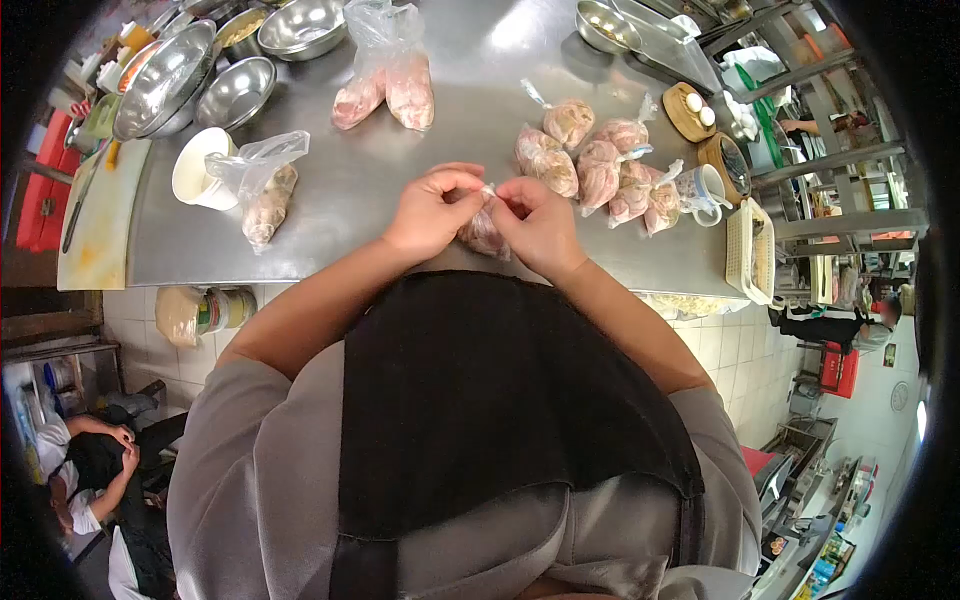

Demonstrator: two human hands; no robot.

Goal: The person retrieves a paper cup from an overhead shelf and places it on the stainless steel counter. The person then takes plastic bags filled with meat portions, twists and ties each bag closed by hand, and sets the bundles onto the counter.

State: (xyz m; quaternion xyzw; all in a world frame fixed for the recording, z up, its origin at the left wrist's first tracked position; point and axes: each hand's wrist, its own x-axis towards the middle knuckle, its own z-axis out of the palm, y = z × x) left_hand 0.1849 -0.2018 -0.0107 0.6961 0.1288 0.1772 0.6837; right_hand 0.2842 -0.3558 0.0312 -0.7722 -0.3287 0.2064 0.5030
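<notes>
At the near edge of the steel table, my left hand (436, 212) and my right hand (540, 225) meet over a small clear plastic bag of raw meat (484, 238). Fingers and thumbs of both hands pinch the gathered neck of this bag, whose body hangs between them. To the right lie several knotted bags of meat (600, 172), close together. An untied bag of meat (270, 205) rests on the left beside a white tub (198, 172). Farther back are two larger bags of pinkish meat (385, 95).
Steel bowls (236, 93) crowd the back left, near a cutting board (105, 215) with a knife (84, 195). On the right are a patterned mug (703, 190), a cream basket (748, 250) and a round wooden board with eggs (690, 111). Other people are at both sides.
</notes>
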